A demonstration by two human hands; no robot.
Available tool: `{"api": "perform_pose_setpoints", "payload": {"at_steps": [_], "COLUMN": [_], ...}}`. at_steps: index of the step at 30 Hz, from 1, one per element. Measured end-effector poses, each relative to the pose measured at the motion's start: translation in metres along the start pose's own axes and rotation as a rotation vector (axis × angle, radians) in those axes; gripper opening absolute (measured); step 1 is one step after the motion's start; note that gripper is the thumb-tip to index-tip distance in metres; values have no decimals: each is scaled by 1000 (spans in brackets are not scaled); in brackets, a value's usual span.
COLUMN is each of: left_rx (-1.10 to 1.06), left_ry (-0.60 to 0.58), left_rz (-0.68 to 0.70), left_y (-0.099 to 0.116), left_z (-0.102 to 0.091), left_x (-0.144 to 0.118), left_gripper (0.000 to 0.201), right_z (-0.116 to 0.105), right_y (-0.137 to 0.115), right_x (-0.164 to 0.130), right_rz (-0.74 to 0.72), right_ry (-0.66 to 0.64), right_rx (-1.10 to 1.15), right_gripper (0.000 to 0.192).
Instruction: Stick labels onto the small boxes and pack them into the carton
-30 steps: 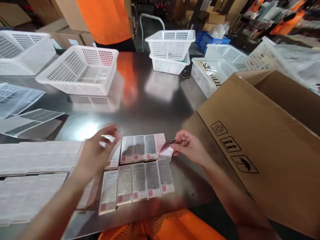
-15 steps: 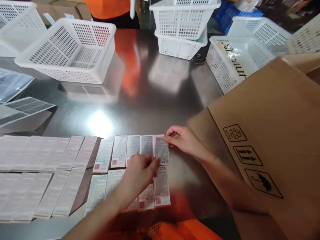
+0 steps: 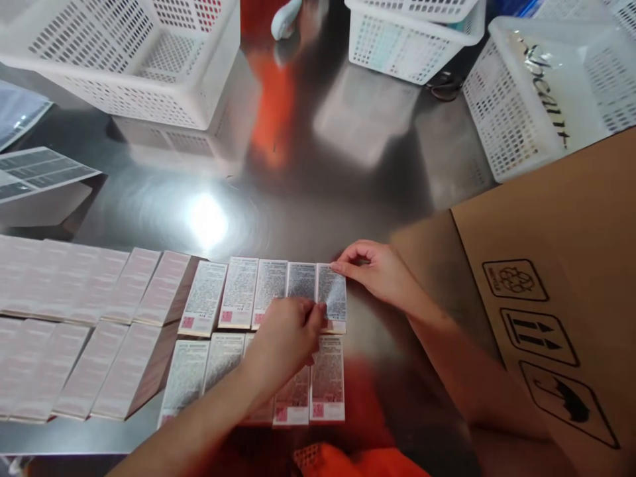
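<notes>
Two rows of slim boxes lie side by side, their printed faces [image 3: 205, 296] carrying fine text and small red squares. At the right end of the upper row, a printed label [image 3: 332, 291] lies over the box face, with a pale strip of box below it. My right hand [image 3: 380, 275] pinches the label's upper right corner between thumb and finger. My left hand [image 3: 288, 334] is closed near its lower left edge, thumb and forefinger together. This hand covers parts of the neighbouring boxes, and its fingertip contact is partly hidden.
Pale pink boxes [image 3: 116, 368] stand in two rows at left. A large cardboard carton [image 3: 561, 278] leans in from the right. White baskets [image 3: 199, 99] and a stacked basket [image 3: 397, 50] stand at the back of the metal table [image 3: 298, 205]. A printed sheet [image 3: 44, 169] lies left.
The label has shifted left and now lines up with the box face, covering the pink strip that showed at its left. Both hands stay at its edges. The view has tilted downward.
</notes>
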State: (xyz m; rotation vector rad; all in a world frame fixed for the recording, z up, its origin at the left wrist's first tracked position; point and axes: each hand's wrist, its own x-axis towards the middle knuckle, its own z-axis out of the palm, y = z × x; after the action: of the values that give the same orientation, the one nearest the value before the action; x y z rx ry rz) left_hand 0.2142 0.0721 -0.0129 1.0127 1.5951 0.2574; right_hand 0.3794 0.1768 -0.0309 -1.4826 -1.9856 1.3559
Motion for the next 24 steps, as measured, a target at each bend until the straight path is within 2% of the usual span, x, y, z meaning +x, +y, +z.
{"api": "perform_pose_setpoints", "payload": {"at_steps": [24], "left_rx": [-61], "left_ry": [-26], "left_rz": [-74], "left_y": [3], "left_z": [-2], "left_x": [4], "left_gripper": [38], "right_z": [1], "right_y": [2], "right_x": [1], "right_rz": [-15], "right_ry": [19], "right_rx": [-49], "right_gripper": [21]}}
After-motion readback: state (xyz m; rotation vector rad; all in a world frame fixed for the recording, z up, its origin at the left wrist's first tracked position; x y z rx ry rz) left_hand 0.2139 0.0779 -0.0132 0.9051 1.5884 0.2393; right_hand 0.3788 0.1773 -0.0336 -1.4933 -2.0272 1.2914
